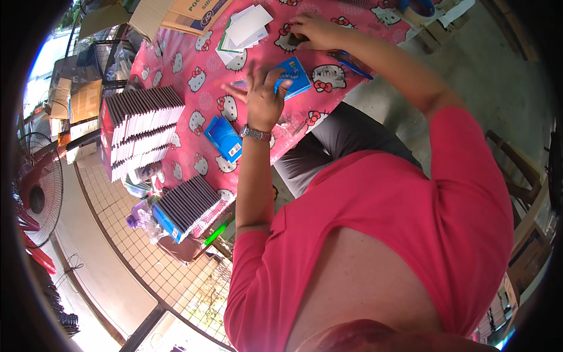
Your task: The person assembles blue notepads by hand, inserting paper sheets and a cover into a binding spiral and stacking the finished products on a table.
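Observation:
My left hand [264, 100], wearing a metal-band watch [256, 134], hovers beside a small blue-covered notebook [295, 78] near the table edge. Its fingers are spread, and the fingertips partly overlap the notebook's left side. Farther out to the right, my right hand [316, 32] rests low over the tabletop with bent fingers; whatever may be under them is hidden. A blue-handled tool [353, 66] lies by my right forearm. Another blue notebook [224, 139], spiral-bound, lies left of my left wrist. Loose white sheets [243, 29] are piled beyond my left hand.
A pink patterned cloth [196, 105] covers the table. Tall stacks of dark-spined notebooks [143, 126] stand at the left, with another row [187, 202] nearer me. A cardboard box [187, 14] sits at the far edge, and a fan [38, 199] stands left of the table.

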### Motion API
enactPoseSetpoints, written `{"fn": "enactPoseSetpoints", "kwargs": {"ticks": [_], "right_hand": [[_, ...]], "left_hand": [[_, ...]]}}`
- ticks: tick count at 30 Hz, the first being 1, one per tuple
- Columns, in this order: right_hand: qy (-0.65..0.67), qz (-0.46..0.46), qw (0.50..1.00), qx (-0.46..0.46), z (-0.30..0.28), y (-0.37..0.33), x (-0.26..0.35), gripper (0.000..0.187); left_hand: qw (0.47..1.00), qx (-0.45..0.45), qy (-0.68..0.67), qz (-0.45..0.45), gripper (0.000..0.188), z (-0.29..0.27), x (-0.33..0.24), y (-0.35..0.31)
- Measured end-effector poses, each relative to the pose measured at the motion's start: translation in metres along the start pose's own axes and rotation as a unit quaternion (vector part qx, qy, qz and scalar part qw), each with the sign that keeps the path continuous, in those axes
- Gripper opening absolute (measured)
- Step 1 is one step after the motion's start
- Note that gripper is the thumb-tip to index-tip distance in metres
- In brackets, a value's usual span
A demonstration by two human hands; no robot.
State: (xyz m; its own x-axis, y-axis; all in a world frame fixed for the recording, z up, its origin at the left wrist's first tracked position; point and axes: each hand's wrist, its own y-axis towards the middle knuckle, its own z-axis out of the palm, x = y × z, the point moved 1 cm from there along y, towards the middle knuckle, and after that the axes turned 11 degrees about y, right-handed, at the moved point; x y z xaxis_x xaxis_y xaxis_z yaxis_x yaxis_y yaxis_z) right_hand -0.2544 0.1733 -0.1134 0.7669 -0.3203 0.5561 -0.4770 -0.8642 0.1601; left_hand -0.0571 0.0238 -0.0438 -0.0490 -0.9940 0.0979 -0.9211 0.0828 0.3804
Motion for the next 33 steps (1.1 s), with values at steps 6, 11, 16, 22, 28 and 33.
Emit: {"fn": "enactPoseSetpoints", "kwargs": {"ticks": [6,11,16,22,28,33], "right_hand": [[-0.006,-0.002,1.0,0.026,-0.01,-0.002,0.008,0.044],[0.49,0.064,0.851,0.176,-0.033,-0.02,0.06,0.044],[0.594,0.019,0.792,0.137,-0.038,-0.037,0.079,0.045],[0.702,0.055,0.697,0.132,-0.039,-0.039,0.081,0.047],[0.626,0.015,0.766,0.145,-0.035,-0.034,0.069,0.047],[0.385,0.051,0.908,0.154,-0.04,-0.017,0.068,0.047]], "left_hand": [[0.996,-0.006,-0.087,-0.034,0.033,0.008,0.014,-0.006],[0.994,-0.015,-0.099,-0.034,0.039,0.008,0.006,-0.008],[0.994,-0.011,-0.103,-0.024,0.044,0.007,0.007,-0.007],[0.99,-0.005,-0.138,-0.028,0.046,0.012,0.011,-0.002],[0.989,0.0,-0.143,-0.04,0.046,0.009,0.007,0.001],[0.985,-0.019,-0.166,-0.047,0.045,0.013,0.015,0.001]]}}
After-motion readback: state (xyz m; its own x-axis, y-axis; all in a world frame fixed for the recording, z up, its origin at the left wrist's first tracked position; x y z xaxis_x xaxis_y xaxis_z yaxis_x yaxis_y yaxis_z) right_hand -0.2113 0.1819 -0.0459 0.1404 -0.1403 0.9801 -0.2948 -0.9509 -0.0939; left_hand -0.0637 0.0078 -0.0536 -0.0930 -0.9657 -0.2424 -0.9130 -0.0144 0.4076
